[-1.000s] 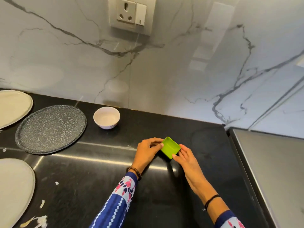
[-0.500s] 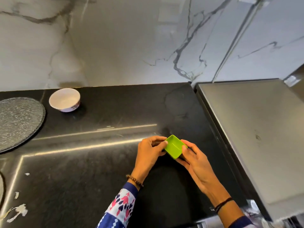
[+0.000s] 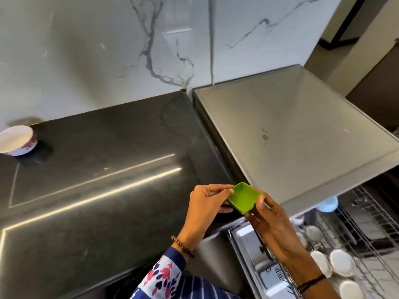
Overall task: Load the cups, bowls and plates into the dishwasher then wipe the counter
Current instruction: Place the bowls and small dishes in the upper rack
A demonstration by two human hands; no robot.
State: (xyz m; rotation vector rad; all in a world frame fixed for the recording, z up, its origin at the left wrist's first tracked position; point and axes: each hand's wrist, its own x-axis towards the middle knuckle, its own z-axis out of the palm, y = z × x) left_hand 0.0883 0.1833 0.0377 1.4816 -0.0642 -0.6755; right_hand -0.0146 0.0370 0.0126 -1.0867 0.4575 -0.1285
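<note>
Head view: left hand [image 3: 205, 203] and right hand [image 3: 272, 221] pinch the green bowl [image 3: 245, 197], now carried to the right edge of the counter [image 3: 108, 190], near the dishwasher rack [image 3: 367, 244]; loading probably comes next.

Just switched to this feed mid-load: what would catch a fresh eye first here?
The small bright green square plastic bowl stands out, pinched between the left hand and right hand over the right edge of the glossy black stone counter. Lower right, the wire dishwasher rack holds white round dishes. A white round bowl sits alone at the counter's far left.
</note>
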